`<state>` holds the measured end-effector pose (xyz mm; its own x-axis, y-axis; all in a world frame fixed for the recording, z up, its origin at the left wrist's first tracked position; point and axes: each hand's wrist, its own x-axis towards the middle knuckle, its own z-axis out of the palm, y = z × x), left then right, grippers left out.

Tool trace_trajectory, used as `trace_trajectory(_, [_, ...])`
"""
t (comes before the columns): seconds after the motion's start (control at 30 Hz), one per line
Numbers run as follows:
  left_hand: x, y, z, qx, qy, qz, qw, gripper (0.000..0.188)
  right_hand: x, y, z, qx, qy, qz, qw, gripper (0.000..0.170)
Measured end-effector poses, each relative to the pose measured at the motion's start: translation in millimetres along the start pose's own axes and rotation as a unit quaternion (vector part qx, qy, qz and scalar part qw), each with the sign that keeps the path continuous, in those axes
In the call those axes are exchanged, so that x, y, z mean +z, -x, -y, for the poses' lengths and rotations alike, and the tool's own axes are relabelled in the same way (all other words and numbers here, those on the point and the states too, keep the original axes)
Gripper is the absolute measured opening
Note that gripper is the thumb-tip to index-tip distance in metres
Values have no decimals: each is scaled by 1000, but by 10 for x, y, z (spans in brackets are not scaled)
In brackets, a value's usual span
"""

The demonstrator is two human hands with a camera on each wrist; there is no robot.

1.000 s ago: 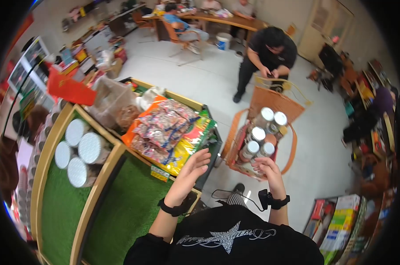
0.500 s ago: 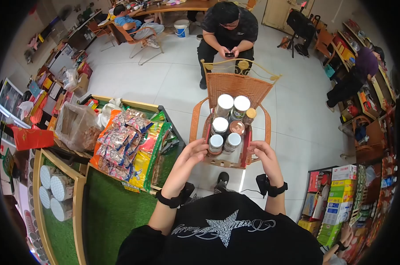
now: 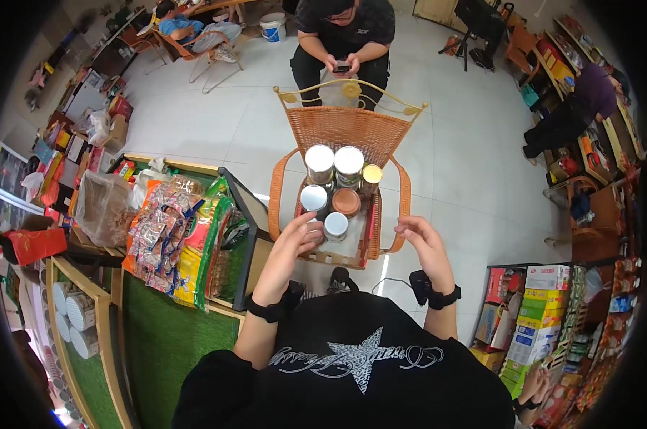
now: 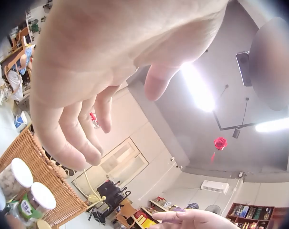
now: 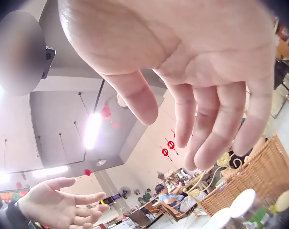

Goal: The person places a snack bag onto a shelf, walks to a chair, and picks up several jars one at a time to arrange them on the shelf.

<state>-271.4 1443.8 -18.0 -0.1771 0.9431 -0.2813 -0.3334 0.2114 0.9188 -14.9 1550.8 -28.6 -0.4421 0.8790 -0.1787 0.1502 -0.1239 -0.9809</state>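
My left hand (image 3: pixel 289 247) is at the front left of a box of jars, its relaxed fingers overlapping the spot of a front jar that is hidden in the head view. My right hand (image 3: pixel 430 250) hangs beside the chair's right armrest, fingers loosely bent and holding nothing. Between the hands, jars stand in a shallow red-sided box (image 3: pixel 372 239) on a wicker chair (image 3: pixel 352 127). Several have white lids, such as the front jar (image 3: pixel 336 226); one has a brown lid (image 3: pixel 346 201) and a smaller one a yellow lid (image 3: pixel 372 173). In the left wrist view, a jar with a green label (image 4: pixel 30 207) shows below the fingers.
A green-topped stand (image 3: pixel 173 336) with snack bags (image 3: pixel 162 229) is on my left, beside a rack of white-lidded canisters (image 3: pixel 80 311). A seated person (image 3: pixel 345 43) holds a phone behind the chair. Stacked cartons (image 3: pixel 541 307) stand at right.
The head view has swung, so chair and jars sit further left in it. My left hand now covers one front jar that showed half a second ago. Both hands stay apart.
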Motion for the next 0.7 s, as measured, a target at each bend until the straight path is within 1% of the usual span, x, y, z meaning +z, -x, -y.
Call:
trace_trajectory(0.07, [30, -105, 66, -14, -2, -7, 1000, 47, -36, -13, -118, 0, -27, 5, 1000, 24])
trace_trajectory(0.13, [12, -208, 187, -27, -17, -32, 999, 49, -37, -59, -300, 2, -36, 11, 999, 24])
trace_trajectory(0.2, [-27, -258, 285, -51, -31, -46, 997, 50, 14, -108, -458, 38, -86, 47, 994, 23])
trace_trajectory(0.27, [-40, -318, 305, -69, -45, -57, 995, 50, 74, -167, -669, 41, -82, 55, 994, 23])
trace_trajectory(0.33, [-44, -328, 306, -72, -94, -82, 990, 53, 152, -231, -880, 80, -86, 78, 990, 23])
trace_trajectory(0.4, [-105, -418, 392, -88, -86, -76, 989, 53, 254, -320, -1058, 96, -86, 82, 988, 25])
trace_trajectory(0.47, [-180, -563, 544, -102, -76, -70, 989, 52, 367, -436, -1318, 116, -2, 75, 990, 28])
trace_trajectory(0.5, [-212, -657, 645, -136, -56, -54, 988, 51, 435, -493, -1317, 135, 83, 70, 985, 38])
trace_trajectory(0.53, [-237, -759, 733, -169, -36, -37, 984, 49, 509, -554, -1398, 138, 84, 68, 985, 38])
trace_trajectory(0.57, [-248, -855, 799, -204, -48, -32, 977, 49, 588, -615, -1559, 106, 162, 64, 979, 44])
trace_trajectory(0.6, [-310, -962, 978, -206, -45, -29, 977, 49, 651, -683, -1707, 73, 240, 60, 966, 50])
trace_trajectory(0.63, [-388, -1065, 1224, -197, -81, -9, 977, 50, 709, -746, -1808, 53, 277, 59, 958, 63])
trace_trajectory(0.67, [-436, -1144, 1394, -188, -117, 9, 975, 51, 758, -789, -1827, 57, 281, 59, 956, 63])
trace_trajectory(0.7, [-428, -1204, 1464, -215, -114, 1, 970, 48, 813, -833, -1833, 37, 333, 50, 941, 67])
